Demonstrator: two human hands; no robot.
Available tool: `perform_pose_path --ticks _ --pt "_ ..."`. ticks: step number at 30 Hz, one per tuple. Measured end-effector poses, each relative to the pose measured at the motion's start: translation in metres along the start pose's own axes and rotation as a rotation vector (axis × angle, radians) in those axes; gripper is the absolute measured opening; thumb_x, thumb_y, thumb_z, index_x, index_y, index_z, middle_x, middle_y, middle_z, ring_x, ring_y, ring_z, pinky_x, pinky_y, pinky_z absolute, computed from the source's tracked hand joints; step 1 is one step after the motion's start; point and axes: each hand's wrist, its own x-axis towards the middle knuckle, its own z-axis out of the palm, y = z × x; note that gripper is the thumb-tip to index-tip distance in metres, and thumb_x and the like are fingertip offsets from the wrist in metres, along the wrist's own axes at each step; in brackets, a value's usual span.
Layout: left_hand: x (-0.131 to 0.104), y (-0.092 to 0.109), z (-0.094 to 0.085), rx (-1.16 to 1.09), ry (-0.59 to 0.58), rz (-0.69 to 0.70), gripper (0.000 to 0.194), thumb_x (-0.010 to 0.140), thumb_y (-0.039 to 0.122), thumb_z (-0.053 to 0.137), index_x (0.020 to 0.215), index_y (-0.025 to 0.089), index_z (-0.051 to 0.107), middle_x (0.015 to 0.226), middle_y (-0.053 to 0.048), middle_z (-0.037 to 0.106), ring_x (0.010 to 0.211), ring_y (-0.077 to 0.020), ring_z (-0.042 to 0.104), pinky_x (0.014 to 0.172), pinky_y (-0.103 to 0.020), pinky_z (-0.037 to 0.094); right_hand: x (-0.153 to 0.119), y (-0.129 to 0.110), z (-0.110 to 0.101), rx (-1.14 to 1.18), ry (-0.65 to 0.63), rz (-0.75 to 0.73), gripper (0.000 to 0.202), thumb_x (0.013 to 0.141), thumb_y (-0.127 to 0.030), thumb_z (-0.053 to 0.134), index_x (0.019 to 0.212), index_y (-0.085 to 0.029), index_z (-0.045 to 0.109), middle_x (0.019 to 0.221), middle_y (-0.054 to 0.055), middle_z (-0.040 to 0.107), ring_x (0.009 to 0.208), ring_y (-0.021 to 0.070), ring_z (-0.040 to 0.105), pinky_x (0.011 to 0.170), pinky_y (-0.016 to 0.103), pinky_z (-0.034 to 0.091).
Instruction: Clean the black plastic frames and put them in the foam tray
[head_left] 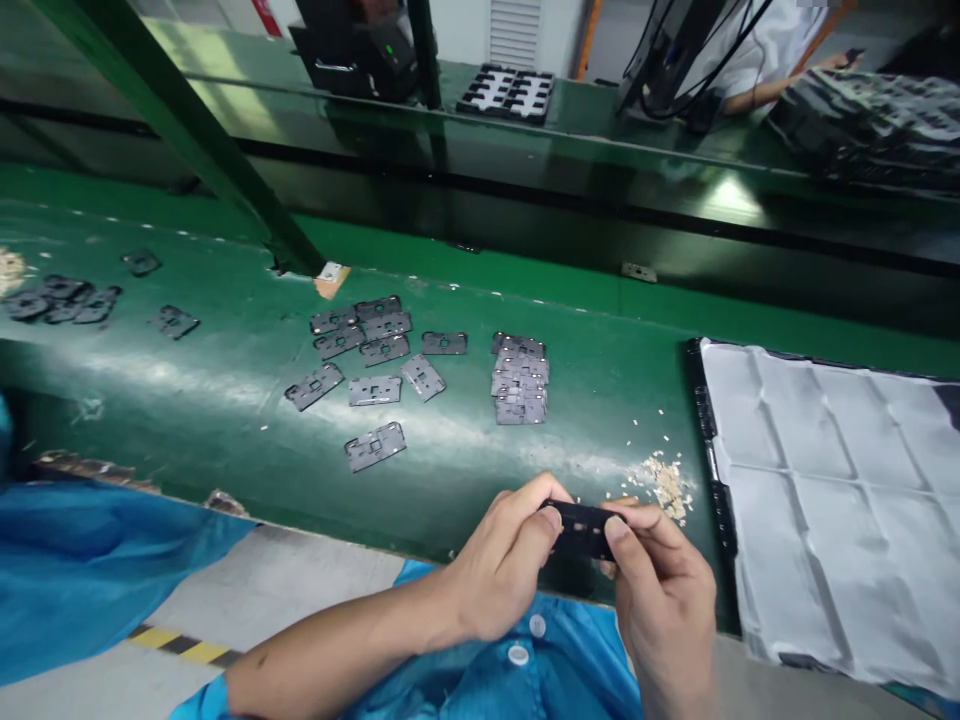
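Observation:
Between both hands, just over the front edge of the green bench, is a flat black plastic part (583, 532) with small cutouts. My left hand (511, 560) pinches its left end, thumb on top. The right end is gripped by my right hand (660, 570), its thumb pressing the upper face and the fingers curled behind. Ahead of the hands, similar dark parts overlap in a neat row (520, 380). A loose group of such parts (375, 390) lies to the left of that row. Beside my right hand is a scatter of small pale bits (667, 485).
A large tray with a pale grey moulded liner (832, 500) occupies the right side. More dark parts (64, 298) lie far left. A slanted green post (202, 150) meets the bench at the back. Beyond are a compartmented tray (508, 93) and a person's arm (780, 92).

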Motion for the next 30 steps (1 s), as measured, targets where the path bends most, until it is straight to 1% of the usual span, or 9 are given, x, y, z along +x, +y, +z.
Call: perform_pose_path --ticks 7,12,14,16,19,22,25,28,30 --pt "0.003 -0.006 0.000 0.105 0.094 0.053 0.034 0.107 0.034 0.032 0.079 0.021 0.047 0.066 0.003 0.045 0.062 -0.0149 0.048 0.060 -0.027 0.036 -0.003 -0.005 0.017 -0.097 0.034 -0.226 0.009 0.097 -0.027 0.073 0.089 -0.023 0.074 0.083 0.003 0.075 0.068 0.0155 0.073 0.052 0.018 0.056" --pt "0.005 -0.011 -0.008 0.204 0.071 0.119 0.033 0.108 0.026 0.032 0.081 0.021 0.049 0.068 0.003 0.050 0.063 -0.0141 0.050 0.064 -0.027 0.040 -0.004 0.003 0.014 -0.148 -0.074 -0.144 0.007 0.102 -0.029 0.069 0.102 -0.022 0.072 0.077 0.002 0.074 0.060 0.0140 0.071 0.053 0.019 0.059" --pt "0.003 -0.009 -0.017 0.323 0.050 0.196 0.031 0.109 0.025 0.037 0.087 0.019 0.058 0.082 -0.001 0.059 0.076 -0.0157 0.057 0.074 -0.028 0.046 -0.001 0.006 0.012 -0.139 -0.145 -0.080 0.010 0.102 -0.031 0.069 0.107 -0.022 0.071 0.072 0.000 0.073 0.057 0.0143 0.070 0.055 0.021 0.061" --pt "0.002 -0.007 -0.026 0.460 0.050 0.290 0.026 0.109 0.023 0.043 0.100 0.017 0.066 0.096 -0.005 0.063 0.088 -0.0175 0.061 0.081 -0.029 0.049 0.002 0.010 0.010 -0.153 -0.173 -0.077 0.015 0.100 -0.031 0.072 0.113 -0.023 0.071 0.079 0.002 0.077 0.065 0.0168 0.076 0.063 0.025 0.066" --pt "0.000 -0.004 -0.038 0.750 0.092 0.479 0.023 0.109 0.018 0.047 0.117 0.016 0.069 0.097 -0.007 0.066 0.087 -0.0188 0.061 0.077 -0.031 0.050 0.010 0.018 0.008 -0.255 -0.223 -0.158 0.022 0.101 -0.029 0.070 0.123 -0.026 0.070 0.104 0.004 0.082 0.088 0.0206 0.082 0.084 0.032 0.069" --pt "0.004 -0.005 -0.048 1.046 0.174 0.648 0.022 0.108 0.015 0.050 0.121 0.014 0.067 0.096 -0.008 0.071 0.086 -0.0219 0.062 0.076 -0.035 0.049 0.019 0.025 0.004 -0.412 -0.249 -0.264 0.020 0.105 -0.025 0.062 0.122 -0.027 0.071 0.113 0.004 0.082 0.101 0.0221 0.081 0.095 0.036 0.066" --pt "0.016 -0.011 -0.056 0.983 0.283 0.601 0.016 0.106 0.014 0.056 0.117 0.016 0.067 0.096 -0.006 0.073 0.086 -0.0205 0.065 0.077 -0.033 0.052 0.023 0.027 0.001 -0.527 -0.204 -0.333 0.020 0.106 -0.024 0.059 0.120 -0.027 0.072 0.112 0.004 0.082 0.100 0.0225 0.081 0.094 0.037 0.065" --pt "0.035 -0.018 -0.062 0.761 0.390 0.410 0.011 0.101 0.014 0.066 0.110 0.018 0.065 0.086 0.000 0.070 0.074 -0.0149 0.065 0.070 -0.027 0.052 0.023 0.027 0.002 -0.543 -0.184 -0.362 0.020 0.107 -0.022 0.057 0.120 -0.026 0.072 0.112 0.004 0.080 0.095 0.0215 0.080 0.088 0.037 0.065" --pt "0.047 -0.021 -0.065 0.740 0.415 0.320 0.011 0.098 0.013 0.069 0.106 0.019 0.063 0.080 0.003 0.067 0.068 -0.0135 0.063 0.066 -0.025 0.051 0.024 0.025 0.005 -0.537 -0.181 -0.388 0.020 0.106 -0.021 0.057 0.119 -0.026 0.072 0.110 0.005 0.079 0.091 0.0205 0.079 0.085 0.036 0.065"
